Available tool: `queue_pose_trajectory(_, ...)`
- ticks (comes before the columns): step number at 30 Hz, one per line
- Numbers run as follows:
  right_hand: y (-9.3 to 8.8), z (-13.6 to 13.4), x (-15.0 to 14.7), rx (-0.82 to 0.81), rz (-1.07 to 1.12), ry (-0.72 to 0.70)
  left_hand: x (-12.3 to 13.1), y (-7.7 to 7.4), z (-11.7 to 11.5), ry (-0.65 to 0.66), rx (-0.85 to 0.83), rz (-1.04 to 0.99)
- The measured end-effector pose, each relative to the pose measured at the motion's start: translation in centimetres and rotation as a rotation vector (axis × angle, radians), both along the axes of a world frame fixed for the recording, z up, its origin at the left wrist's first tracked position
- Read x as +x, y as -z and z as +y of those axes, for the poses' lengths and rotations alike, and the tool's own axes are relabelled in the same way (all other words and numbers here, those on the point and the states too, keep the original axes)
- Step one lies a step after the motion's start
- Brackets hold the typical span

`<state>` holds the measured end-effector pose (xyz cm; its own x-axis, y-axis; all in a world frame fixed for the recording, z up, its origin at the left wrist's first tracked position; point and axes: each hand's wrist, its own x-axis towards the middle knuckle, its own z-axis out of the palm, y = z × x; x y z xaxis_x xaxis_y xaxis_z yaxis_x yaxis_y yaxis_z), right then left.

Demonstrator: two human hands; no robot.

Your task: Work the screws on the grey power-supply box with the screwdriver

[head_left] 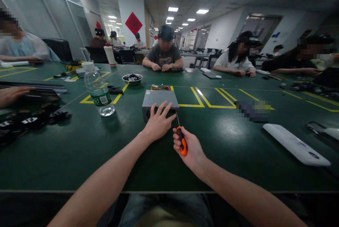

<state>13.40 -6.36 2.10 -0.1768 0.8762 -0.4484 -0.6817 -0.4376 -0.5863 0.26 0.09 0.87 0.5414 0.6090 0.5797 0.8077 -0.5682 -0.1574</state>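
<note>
A grey metal computer power supply (159, 97) sits on the green table, with a bundle of coloured wires (160, 87) behind its far edge. My left hand (160, 122) lies over its near side, fingers spread across the top and front edge. In my right hand (192, 147) is an orange and black screwdriver (182, 141), its handle wrapped by my fingers. The thin shaft points up and away, with the tip at the right front corner of the power supply. Whether the tip sits in a screw, I cannot tell.
Left of the power supply stands a water bottle (99, 91); behind it is a metal bowl (132, 79) of small dark parts. A white power bank-like slab (296, 144) lies at right. Dark parts (31, 117) and another person's hand (16, 95) are at far left. Several people sit around.
</note>
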Motion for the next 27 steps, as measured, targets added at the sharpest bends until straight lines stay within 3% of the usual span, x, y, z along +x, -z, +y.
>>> queue_pose_trajectory(27,-0.09,-0.08,-0.01,0.011,0.005,-0.031,0.23,-0.14,-0.24,-0.03,-0.002,0.012)
